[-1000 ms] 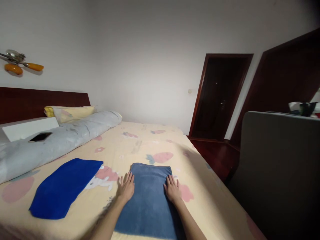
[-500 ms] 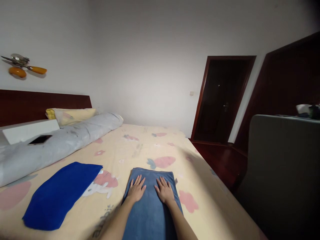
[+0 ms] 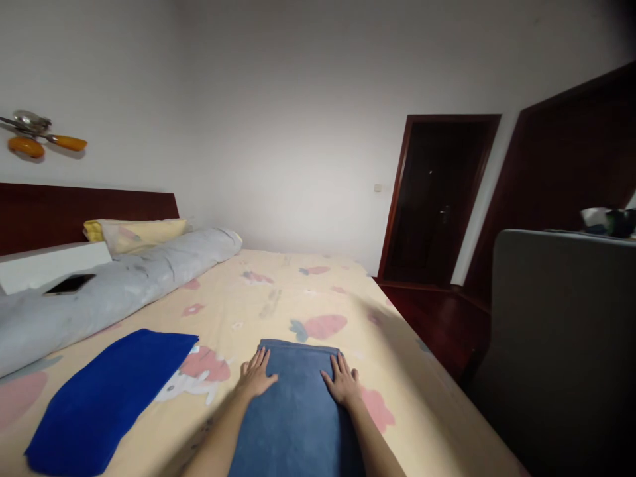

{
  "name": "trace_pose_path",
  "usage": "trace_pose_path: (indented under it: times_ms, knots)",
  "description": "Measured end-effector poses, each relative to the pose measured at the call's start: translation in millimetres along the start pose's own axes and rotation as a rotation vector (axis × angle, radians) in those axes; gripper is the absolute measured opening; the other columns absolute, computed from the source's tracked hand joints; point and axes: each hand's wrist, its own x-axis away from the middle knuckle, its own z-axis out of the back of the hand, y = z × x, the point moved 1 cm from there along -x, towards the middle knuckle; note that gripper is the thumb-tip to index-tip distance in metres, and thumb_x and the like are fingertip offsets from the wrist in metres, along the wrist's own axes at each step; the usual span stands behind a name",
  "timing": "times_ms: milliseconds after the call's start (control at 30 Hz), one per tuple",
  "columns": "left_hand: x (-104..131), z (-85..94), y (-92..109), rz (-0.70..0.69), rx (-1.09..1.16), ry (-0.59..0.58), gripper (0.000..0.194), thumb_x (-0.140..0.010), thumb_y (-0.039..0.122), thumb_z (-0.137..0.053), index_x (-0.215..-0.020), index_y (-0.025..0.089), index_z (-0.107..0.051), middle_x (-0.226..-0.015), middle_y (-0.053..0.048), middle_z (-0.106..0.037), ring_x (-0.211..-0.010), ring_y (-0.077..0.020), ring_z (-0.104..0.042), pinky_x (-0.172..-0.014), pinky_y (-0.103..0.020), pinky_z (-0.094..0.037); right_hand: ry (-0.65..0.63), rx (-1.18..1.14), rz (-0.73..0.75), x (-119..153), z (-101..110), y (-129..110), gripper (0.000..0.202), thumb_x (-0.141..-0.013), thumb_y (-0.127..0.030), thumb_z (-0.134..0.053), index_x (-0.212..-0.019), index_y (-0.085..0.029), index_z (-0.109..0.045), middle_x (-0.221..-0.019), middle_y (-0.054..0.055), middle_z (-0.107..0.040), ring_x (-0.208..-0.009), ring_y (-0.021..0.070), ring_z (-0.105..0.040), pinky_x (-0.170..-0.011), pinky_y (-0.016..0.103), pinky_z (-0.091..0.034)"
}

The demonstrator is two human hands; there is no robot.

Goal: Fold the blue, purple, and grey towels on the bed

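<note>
A grey-blue folded cloth (image 3: 301, 411), perhaps a towel, lies flat on the bed in front of me, its near end cut off by the frame. On its left edge, close to the far corner, rests my left hand (image 3: 256, 375), palm down, fingers stretched and thumb out over the fabric. My right hand (image 3: 342, 381) lies likewise on the right edge, with the thumb pointing inward. Neither hand grips anything that I can see. Off to the left is a bright blue cloth (image 3: 106, 404), spread flat and touched by neither hand.
The bed (image 3: 258, 298) has a cream sheet with carrot and rabbit prints. A long grey roll (image 3: 149, 271) runs along its left side, bearing a phone (image 3: 70, 284); a white box (image 3: 54, 265) and a pillow (image 3: 144, 235) are behind. A grey chair back (image 3: 561, 331) stands at right.
My hands have slid apart, from the cloth's upper surface out to its left and right edges. The view has shifted slightly. The bright blue cloth still lies on the sheet.
</note>
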Motion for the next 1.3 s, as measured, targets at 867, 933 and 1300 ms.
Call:
trace_pose_path:
  times_ms: [867, 933, 1300]
  knots:
    - [23, -7.3, -19, 0.038, -0.037, 0.136, 0.06, -0.097, 0.048, -0.016, -0.151, 0.025, -0.025, -0.16, -0.003, -0.02, -0.147, -0.0178, -0.018, -0.118, -0.045, -0.014, 0.053, -0.068, -0.07, 8, 0, 5, 0.07, -0.094, -0.061, -0.014, -0.149, -0.022, -0.028, -0.159, 0.009, -0.021, -0.147, 0.0245, -0.019, -0.115, 0.054, -0.016]
    - [30, -5.9, -22, 0.034, -0.03, 0.131, 0.06, -0.097, 0.048, -0.015, -0.151, 0.025, -0.025, -0.159, -0.002, -0.022, -0.147, -0.0177, -0.018, -0.118, -0.045, -0.014, 0.039, -0.081, -0.041, 12, 1, 9, 0.067, -0.094, -0.059, -0.013, -0.149, -0.023, -0.03, -0.159, 0.008, -0.023, -0.146, 0.022, -0.02, -0.116, 0.051, -0.017]
    - [102, -10.7, -22, 0.054, -0.006, 0.183, 0.059, -0.097, 0.045, -0.021, -0.152, 0.023, -0.022, -0.159, -0.005, -0.022, -0.147, -0.023, -0.018, -0.116, -0.052, -0.02, 0.102, -0.039, 0.066, 63, 25, 7, 0.066, -0.083, -0.001, -0.023, -0.146, -0.015, -0.036, -0.156, 0.011, -0.029, -0.144, 0.0196, -0.026, -0.117, 0.047, -0.019]
